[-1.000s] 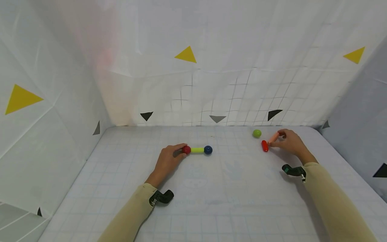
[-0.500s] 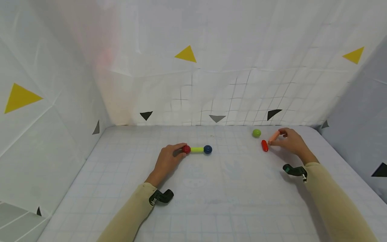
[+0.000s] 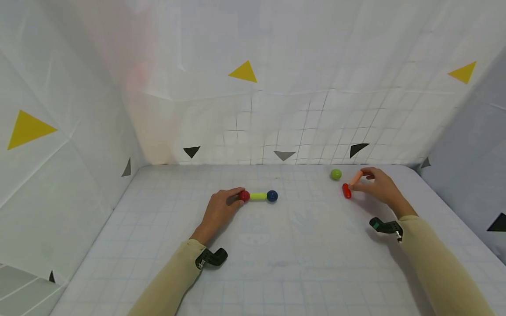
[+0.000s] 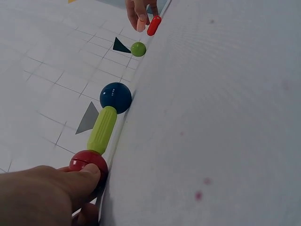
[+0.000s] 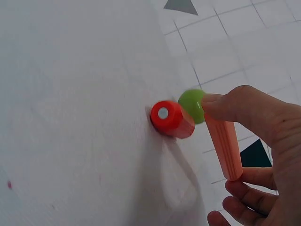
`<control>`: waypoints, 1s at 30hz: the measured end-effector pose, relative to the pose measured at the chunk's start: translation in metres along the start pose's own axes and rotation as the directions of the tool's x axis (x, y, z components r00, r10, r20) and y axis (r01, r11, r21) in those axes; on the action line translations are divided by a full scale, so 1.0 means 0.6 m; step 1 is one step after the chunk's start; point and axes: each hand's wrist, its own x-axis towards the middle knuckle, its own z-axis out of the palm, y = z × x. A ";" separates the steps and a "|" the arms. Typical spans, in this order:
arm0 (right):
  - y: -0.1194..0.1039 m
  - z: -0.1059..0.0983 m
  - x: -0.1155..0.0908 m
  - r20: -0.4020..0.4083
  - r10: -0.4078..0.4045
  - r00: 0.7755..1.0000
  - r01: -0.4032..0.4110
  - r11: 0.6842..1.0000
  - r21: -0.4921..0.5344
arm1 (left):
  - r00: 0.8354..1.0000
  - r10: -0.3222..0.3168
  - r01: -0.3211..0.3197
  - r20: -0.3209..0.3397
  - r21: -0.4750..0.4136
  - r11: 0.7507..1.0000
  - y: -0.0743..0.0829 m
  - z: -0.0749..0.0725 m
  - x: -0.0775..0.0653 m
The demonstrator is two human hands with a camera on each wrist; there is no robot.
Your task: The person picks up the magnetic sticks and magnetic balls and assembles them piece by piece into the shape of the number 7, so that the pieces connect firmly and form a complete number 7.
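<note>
My left hand [image 3: 219, 210] pinches a red ball [image 3: 244, 195] between thumb and fingers. A yellow-green ribbed rod [image 3: 258, 196] joins that ball to a dark blue ball [image 3: 272, 195], like a dumbbell lying level. Over at the far right, my right hand [image 3: 378, 188] holds an orange ribbed rod [image 5: 223, 146] by its ends, thumb at one end and fingertips at the other. Just left of this hand lies a red rod [image 3: 346, 191]; the right wrist view shows a silvery disc in its end. A green ball [image 3: 336, 174] sits behind the red rod.
A white cloth with a faint grid covers the table [image 3: 276, 259]. White sheeting [image 3: 197, 105] rises along the back and both sides, bearing yellow, black and grey triangles. Dark wrist mounts [image 3: 211, 257] stick out from both sleeves.
My right hand has shifted slightly left with the orange rod, which now overlaps the red rod's top in the head view. The left hand and the joined pieces stay in place.
</note>
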 end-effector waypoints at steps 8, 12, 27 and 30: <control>-0.025 0.005 -0.008 0.003 -0.025 1.000 0.024 1.000 0.019 | 1.000 0.006 -0.006 -0.005 -0.001 1.000 -0.002 0.001 0.002; -0.035 0.010 -0.012 -0.001 -0.049 0.999 0.049 0.999 0.024 | 1.000 0.016 -0.016 -0.004 -0.008 1.000 -0.001 0.001 0.002; -0.077 0.030 -0.028 -0.021 -0.108 0.994 0.109 0.993 0.041 | 1.000 0.011 -0.011 -0.010 -0.004 1.000 0.002 0.001 0.000; -0.079 0.032 -0.029 -0.028 -0.127 0.992 0.128 0.991 0.046 | 1.000 0.006 -0.006 -0.011 -0.003 1.000 0.002 0.001 0.000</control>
